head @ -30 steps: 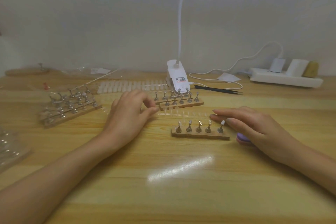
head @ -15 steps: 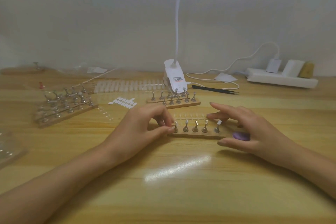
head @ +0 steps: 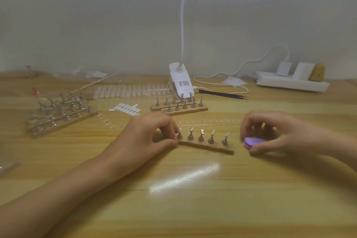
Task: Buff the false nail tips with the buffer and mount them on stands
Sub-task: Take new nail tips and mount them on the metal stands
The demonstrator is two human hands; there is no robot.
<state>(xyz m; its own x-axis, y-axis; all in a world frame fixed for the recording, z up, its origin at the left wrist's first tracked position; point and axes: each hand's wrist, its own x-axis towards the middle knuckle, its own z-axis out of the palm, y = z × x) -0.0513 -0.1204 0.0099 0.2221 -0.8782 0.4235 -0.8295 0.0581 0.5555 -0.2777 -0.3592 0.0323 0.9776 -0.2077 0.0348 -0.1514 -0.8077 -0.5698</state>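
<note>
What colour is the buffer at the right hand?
The buffer is purple with a paler edge, shown in the head view, in the right hand.

At frame centre a stand strip [head: 204, 144] lies on the table [head: 173, 199]; buffer [head: 251, 142] just right, lamp base [head: 180, 83] behind

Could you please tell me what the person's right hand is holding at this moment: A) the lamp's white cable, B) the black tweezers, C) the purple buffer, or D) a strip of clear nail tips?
C: the right hand curls its fingers and thumb round the purple buffer, just right of the wooden base with five stands, while the left hand pinches at that base's leftmost stand.
</note>
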